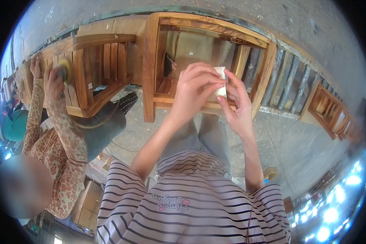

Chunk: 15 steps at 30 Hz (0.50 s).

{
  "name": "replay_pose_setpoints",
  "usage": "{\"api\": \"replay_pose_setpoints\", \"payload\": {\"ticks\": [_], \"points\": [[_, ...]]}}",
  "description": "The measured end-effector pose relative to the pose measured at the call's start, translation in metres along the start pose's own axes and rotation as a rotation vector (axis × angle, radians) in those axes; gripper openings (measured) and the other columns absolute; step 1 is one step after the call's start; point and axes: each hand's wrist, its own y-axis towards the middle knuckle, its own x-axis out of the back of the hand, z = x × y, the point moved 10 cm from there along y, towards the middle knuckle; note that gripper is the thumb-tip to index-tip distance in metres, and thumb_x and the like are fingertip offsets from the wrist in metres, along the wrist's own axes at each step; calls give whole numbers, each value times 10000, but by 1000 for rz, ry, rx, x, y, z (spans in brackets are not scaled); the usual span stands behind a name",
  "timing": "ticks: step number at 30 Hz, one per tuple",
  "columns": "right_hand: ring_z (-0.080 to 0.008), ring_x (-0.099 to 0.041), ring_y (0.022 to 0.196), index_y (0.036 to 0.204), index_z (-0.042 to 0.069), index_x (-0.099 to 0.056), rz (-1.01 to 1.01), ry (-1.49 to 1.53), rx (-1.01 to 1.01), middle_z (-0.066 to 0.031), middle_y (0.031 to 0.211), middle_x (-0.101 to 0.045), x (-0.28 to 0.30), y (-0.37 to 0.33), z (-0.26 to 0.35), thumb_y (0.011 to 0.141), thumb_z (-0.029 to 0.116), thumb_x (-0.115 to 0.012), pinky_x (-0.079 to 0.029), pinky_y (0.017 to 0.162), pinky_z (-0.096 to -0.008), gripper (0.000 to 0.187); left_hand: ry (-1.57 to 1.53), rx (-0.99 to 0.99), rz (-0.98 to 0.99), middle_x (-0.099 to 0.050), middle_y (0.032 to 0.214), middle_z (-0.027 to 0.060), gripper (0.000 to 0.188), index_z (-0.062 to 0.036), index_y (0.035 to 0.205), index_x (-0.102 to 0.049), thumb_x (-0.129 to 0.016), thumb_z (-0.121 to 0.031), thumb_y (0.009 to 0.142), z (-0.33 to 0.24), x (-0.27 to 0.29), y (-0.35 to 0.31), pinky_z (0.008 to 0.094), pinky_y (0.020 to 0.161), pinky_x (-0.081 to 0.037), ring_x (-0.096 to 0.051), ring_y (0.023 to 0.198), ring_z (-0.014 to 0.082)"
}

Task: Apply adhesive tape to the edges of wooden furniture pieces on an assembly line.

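Between my two hands is a small cream-coloured piece, like folded paper or sandpaper [221, 92]; its exact kind does not show. My left hand [195, 87] pinches it from the left, thumb and fingers closed over its edge. On the other side, my right hand [238, 97] has bent fingertips and thumb against it. Both hands are raised over the near rail of a wooden furniture frame [151, 69], which has an open middle and varnish-brown, grained wood.
On the left a co-worker in patterned sleeves [65, 118] presses a round yellow-edged power sander [66, 72] on a slatted wooden piece [85, 77]. A roller conveyor [286, 77] runs beneath the frame to the right. Another slatted wooden piece [329, 107] sits further right.
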Motion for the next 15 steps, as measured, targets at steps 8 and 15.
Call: {"api": "replay_pose_setpoints", "payload": {"ticks": [8, 15], "points": [[-171, -675, 978, 1310, 34, -529, -190, 4, -132, -140, 1074, -699, 21, -34, -73, 898, -22, -599, -533, 829, -303, 422, -40, 151, 61, -575, 1011, 112, 119, -2, 927, -635, -661, 42, 820, 19, -51, -64, 334, 799, -514, -579, 984, 284], [-119, -677, 904, 1024, -16, -664, -194, -84, -293, -94, 907, -723, 42, -73, -121, 906, 41, -636, -530, 761, -267, 134, -168, 340, -87, -615, 875, 100, 107, -16, 862, -678, -749, -32, 783, 56, -74, -92, 347, 729, -474, -594, 837, 260]]}}
